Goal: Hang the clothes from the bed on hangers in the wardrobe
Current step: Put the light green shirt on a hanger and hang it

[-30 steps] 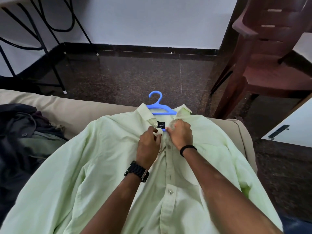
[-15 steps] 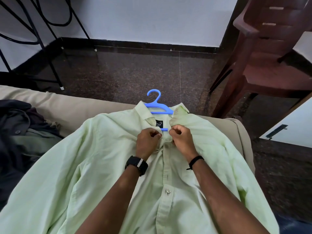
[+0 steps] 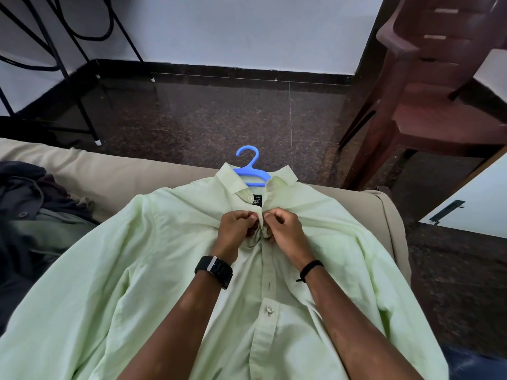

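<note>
The pale green shirt [image 3: 170, 270] lay spread face up across the bed [image 3: 109, 176], with the blue hanger [image 3: 251, 171] already inside its collar and the hook projecting past the bed edge toward the floor. The left hand [image 3: 233, 231] and the right hand [image 3: 285, 234] were both curled, each grip pinching one edge of the shirt front just below the collar, apparently to fasten a button there. A lower button [image 3: 269, 309] was closed. The fabric appeared light, thin and limp; it would crease and slide off the hanger if lifted by the cloth. The recommended hold for lifting was judged to be the rigid hanger at its hook. A heap of dark clothes [image 3: 30, 215] remained on the bed to the left
</note>
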Demonstrator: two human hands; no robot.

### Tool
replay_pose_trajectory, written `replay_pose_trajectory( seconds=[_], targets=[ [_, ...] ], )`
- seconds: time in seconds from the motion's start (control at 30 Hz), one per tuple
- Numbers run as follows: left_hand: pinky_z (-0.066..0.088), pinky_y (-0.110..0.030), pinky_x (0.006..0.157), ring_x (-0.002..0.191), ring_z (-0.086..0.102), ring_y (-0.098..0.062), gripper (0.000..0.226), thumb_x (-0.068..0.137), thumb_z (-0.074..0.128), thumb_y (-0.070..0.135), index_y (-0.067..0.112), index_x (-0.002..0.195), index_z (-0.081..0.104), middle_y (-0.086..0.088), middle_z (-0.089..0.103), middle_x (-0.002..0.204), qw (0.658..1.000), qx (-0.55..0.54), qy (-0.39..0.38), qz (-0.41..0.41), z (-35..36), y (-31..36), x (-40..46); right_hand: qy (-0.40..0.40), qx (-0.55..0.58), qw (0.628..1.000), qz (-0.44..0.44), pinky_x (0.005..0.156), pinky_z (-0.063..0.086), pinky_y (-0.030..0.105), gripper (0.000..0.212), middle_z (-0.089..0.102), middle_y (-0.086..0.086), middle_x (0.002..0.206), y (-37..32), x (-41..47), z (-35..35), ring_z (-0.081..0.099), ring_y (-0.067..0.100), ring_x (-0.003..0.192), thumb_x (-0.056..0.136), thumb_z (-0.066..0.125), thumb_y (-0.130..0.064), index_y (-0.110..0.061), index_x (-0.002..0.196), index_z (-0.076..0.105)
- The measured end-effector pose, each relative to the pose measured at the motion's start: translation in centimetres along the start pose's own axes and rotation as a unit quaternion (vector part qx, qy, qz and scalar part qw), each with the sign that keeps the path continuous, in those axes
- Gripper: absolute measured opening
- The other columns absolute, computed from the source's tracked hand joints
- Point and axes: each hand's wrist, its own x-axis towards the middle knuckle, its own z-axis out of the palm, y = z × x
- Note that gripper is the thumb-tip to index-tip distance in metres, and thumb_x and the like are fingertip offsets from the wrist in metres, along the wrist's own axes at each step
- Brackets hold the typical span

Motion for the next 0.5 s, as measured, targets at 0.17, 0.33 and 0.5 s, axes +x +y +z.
replay_pose_trajectory(
  seconds=[0.17, 0.33, 0.5],
  targets=[
    [0.044, -0.018, 0.057, 0.058, 0.048, -0.013, 0.022, 0.094, 0.052, -0.002, 0.002, 0.076, 0.064, -0.007, 0.056, 0.066, 1.0, -0.001, 0.002, 0.002, -0.18, -0.19, -0.01, 0.003, -0.003, 1.0, -0.009, 0.065, 0.047, 0.036, 0.018, 0.058, -0.002, 0.06, 0.34, -0.12, -0.15, 0.051, 0.013, 0.06, 0.091, 0.06, -0.013, -0.012, 0.074, 0.064],
    [0.047, -0.018, 0.057, 0.06, 0.055, -0.014, 0.014, 0.093, 0.054, -0.001, -0.007, 0.09, 0.066, -0.012, 0.062, 0.072, 1.0, 0.023, 0.001, 0.009, -0.21, -0.58, 0.19, -0.019, 0.021, 1.0, -0.012, 0.057, 0.046, 0.022, 0.008, 0.063, -0.005, 0.065, 0.39, -0.24, -0.36, 0.055, 0.003, 0.056, 0.087, 0.067, -0.011, -0.012, 0.08, 0.067],
    [0.053, -0.026, 0.068, 0.071, 0.063, -0.023, 0.017, 0.094, 0.054, 0.001, -0.005, 0.086, 0.067, -0.017, 0.068, 0.08, 1.0, 0.009, -0.002, 0.009, -0.16, -0.86, 0.12, -0.022, 0.005, 1.0, 0.001, 0.051, 0.042, 0.012, 0.01, 0.062, -0.005, 0.066, 0.5, 0.19, -0.2, 0.054, -0.004, 0.05, 0.085, 0.072, -0.011, -0.015, 0.079, 0.064]
  ],
)
